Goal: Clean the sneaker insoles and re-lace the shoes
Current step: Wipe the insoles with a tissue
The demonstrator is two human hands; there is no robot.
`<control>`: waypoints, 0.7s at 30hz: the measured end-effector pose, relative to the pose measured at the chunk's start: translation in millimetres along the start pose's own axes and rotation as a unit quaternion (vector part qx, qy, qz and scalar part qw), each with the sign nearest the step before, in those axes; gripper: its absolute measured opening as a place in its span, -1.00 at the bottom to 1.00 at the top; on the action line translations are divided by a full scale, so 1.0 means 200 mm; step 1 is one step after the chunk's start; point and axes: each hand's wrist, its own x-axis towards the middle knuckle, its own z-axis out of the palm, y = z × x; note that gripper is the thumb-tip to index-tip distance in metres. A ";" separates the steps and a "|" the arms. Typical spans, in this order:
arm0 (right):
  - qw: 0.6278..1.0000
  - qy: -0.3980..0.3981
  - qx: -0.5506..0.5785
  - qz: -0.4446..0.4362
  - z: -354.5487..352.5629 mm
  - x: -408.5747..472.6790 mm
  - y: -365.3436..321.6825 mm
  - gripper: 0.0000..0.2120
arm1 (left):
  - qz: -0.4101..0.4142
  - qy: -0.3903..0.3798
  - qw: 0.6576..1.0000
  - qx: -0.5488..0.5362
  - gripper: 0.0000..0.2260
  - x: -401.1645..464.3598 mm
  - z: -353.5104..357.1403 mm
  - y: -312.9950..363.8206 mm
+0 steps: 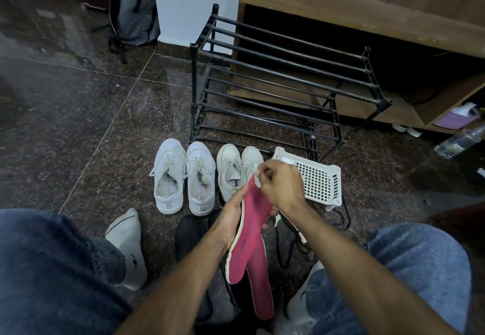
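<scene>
My left hand (pixel 231 219) grips two pink insoles (pixel 249 245) together by their middle, toes pointing up and away from me. At the toe end of the upper insole, my right hand (pixel 280 185) pinches a small white wipe (pixel 257 180) against the pink surface. Two pairs of white sneakers stand on the floor beyond my hands: the left pair (pixel 183 177) is laced, and the right pair (pixel 236 170) is partly hidden behind my hands. Black laces (pixel 288 245) lie loose on the floor under my right forearm. A dark shoe (pixel 189 232) lies below my left wrist.
A white perforated plastic basket (pixel 320 182) sits on the floor right of my hands, in front of an empty black metal shoe rack (pixel 275 77). A wooden cabinet (pixel 367 6) stands behind. A plastic bottle (pixel 459 141) lies far right. My jeans-clad knees and white-socked feet frame the spot.
</scene>
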 end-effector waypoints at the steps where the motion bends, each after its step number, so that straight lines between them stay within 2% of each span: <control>1: 1.000 0.018 -0.001 0.026 -0.01 0.04 0.01 -0.88 | -0.004 0.001 1.000 0.007 -0.55 0.00 0.00 -0.01; 3: 0.997 0.050 0.007 0.067 -0.03 0.10 0.04 -0.91 | -0.005 0.006 1.000 0.016 -0.52 0.00 -0.01 -0.01; 5: 0.996 0.048 0.023 0.069 -0.04 0.09 0.04 -0.92 | -0.008 0.007 1.000 0.024 -0.50 0.01 -0.02 -0.01; 9: 0.998 -0.035 0.030 -0.050 0.00 -0.08 0.00 -0.89 | -0.003 0.009 1.000 0.013 -0.60 0.01 -0.01 0.00; 11: 0.996 -0.033 -0.004 -0.081 0.02 -0.09 0.02 -0.92 | -0.003 0.020 1.000 0.013 -0.59 0.02 -0.02 -0.02; 17: 0.996 0.042 0.033 0.069 -0.03 0.10 0.10 -0.95 | -0.024 -0.002 1.000 0.007 -0.50 0.00 -0.03 -0.01; 19: 0.997 0.036 0.035 0.059 -0.03 0.08 0.09 -0.95 | -0.016 -0.004 1.000 0.000 -0.52 0.00 -0.02 0.00; 21: 0.999 -0.006 0.030 0.009 -0.01 0.01 0.07 -0.93 | -0.007 -0.001 1.000 -0.005 -0.55 0.00 -0.03 0.00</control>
